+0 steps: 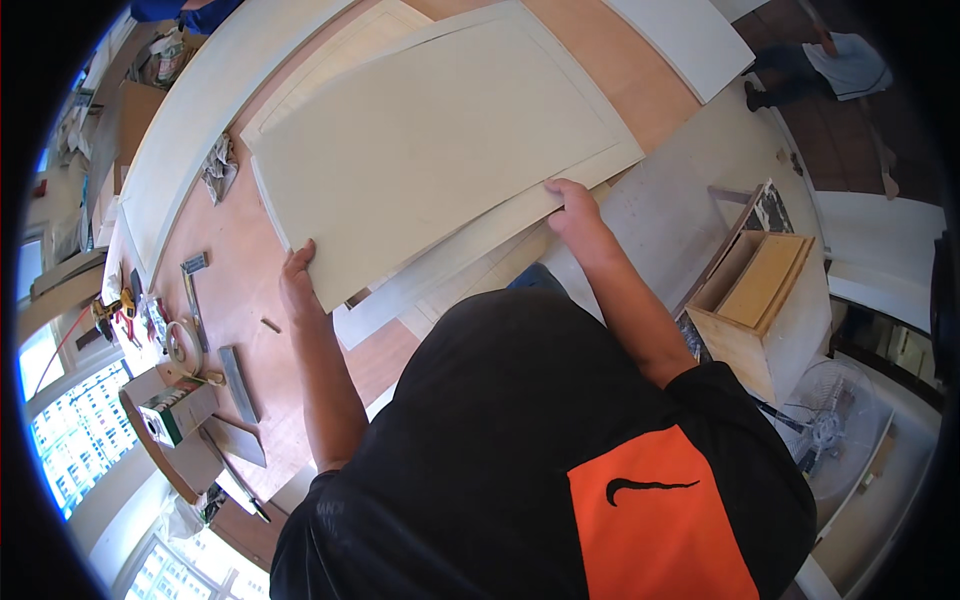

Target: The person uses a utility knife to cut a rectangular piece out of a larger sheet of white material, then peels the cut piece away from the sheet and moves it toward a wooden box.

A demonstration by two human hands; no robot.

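A large cream-coloured flat panel (420,150) lies tilted across the worktable in front of me, over other pale boards. My left hand (298,283) grips its near left corner, thumb on top and the other fingers mostly hidden. Along the near right edge, my right hand (574,208) is closed on the same panel, its fingers partly out of sight beneath. Under the panel, another pale board (590,110) with a thin line along its border sticks out at the right. A further strip of board (400,300) shows below the near edge.
On the brown worktable (250,290) at left are a try square (194,300), a tape roll (184,348), a grey bar (238,384) and a crumpled cloth (219,168). At right stand a wooden box (750,300) and a fan (822,430). Another person (840,68) is at far right.
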